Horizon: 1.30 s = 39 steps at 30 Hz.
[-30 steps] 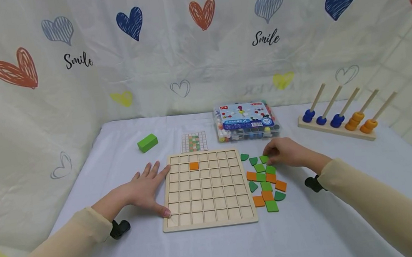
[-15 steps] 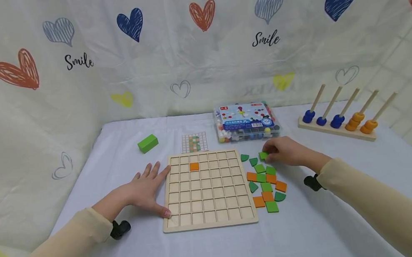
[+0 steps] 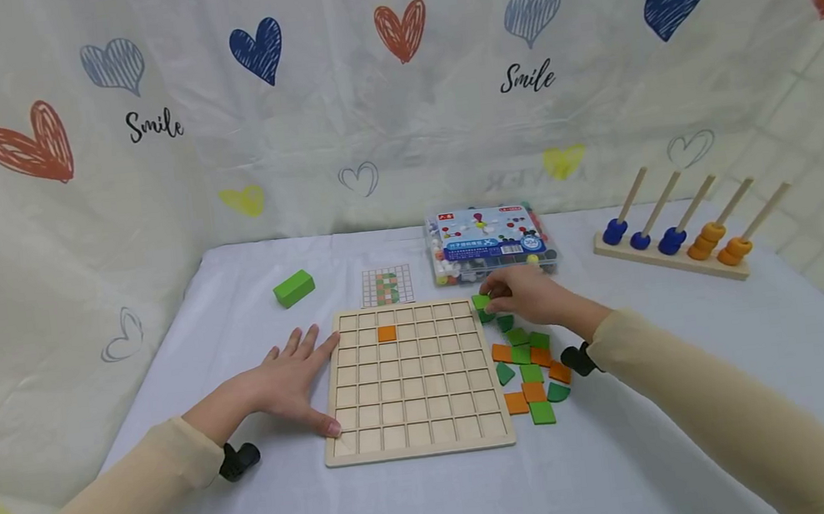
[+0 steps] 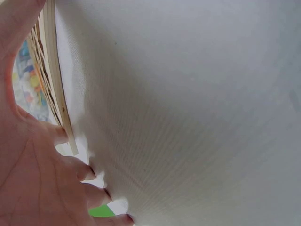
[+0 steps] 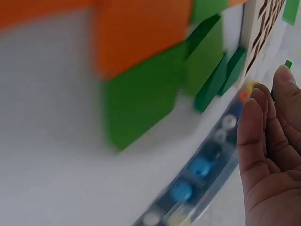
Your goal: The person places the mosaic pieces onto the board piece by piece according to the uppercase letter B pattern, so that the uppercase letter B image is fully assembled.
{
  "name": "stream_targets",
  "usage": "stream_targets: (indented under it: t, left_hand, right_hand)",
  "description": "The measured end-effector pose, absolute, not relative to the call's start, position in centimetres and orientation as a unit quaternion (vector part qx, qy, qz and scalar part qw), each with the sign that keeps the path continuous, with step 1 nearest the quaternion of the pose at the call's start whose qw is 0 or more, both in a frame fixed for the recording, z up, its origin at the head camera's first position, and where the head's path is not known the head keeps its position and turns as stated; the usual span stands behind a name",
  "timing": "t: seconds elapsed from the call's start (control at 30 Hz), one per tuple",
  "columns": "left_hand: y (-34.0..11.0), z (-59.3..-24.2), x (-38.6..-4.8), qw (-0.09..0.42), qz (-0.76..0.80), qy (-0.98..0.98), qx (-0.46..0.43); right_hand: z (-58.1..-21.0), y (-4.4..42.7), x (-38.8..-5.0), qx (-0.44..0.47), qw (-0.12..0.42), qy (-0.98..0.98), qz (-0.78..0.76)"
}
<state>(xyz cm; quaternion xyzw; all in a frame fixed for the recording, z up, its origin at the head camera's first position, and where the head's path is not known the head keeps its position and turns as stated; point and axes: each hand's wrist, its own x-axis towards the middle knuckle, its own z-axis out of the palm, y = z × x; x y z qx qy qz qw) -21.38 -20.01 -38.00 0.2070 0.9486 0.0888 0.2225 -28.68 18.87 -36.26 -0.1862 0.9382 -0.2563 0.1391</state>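
My left hand (image 3: 285,383) lies spread at the left edge of the wooden grid board (image 3: 419,450), thumb and index finger touching its rim. An orange square tile (image 3: 386,333) sits in a cell of the second row. My right hand (image 3: 529,295) pinches a light green tile (image 3: 480,302) near the board's upper right corner; in the right wrist view only a sliver of the tile (image 5: 288,63) shows between thumb and fingers. Below that hand lie loose green and orange tiles, among them an orange one (image 3: 516,403) and a green square (image 3: 542,412).
Behind the board are a small printed pattern card (image 3: 387,285) and a clear box of coloured pieces (image 3: 492,242). A green block (image 3: 294,289) lies at the back left. At the back right stands a wooden peg rack (image 3: 672,256) with blue and orange beads.
My right hand has picked the light green tile out from the top of the loose tiles and carried it left to the board's right edge. My left hand has stayed in place.
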Motion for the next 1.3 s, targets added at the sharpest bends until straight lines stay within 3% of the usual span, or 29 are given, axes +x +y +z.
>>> stream_targets:
  t: [0.57,1.3]
  left_hand:
    - [-20.1,-38.1,-21.5,0.222,0.093,0.948,0.206]
    - [-20.1,-37.9,-21.4,0.221,0.088,0.949,0.207]
  right_hand:
    - [-36.2,9.7,-29.0,-0.235,0.167,0.925,-0.248]
    - [-36.1,6.8,-28.6,-0.254,0.163,0.936,-0.183]
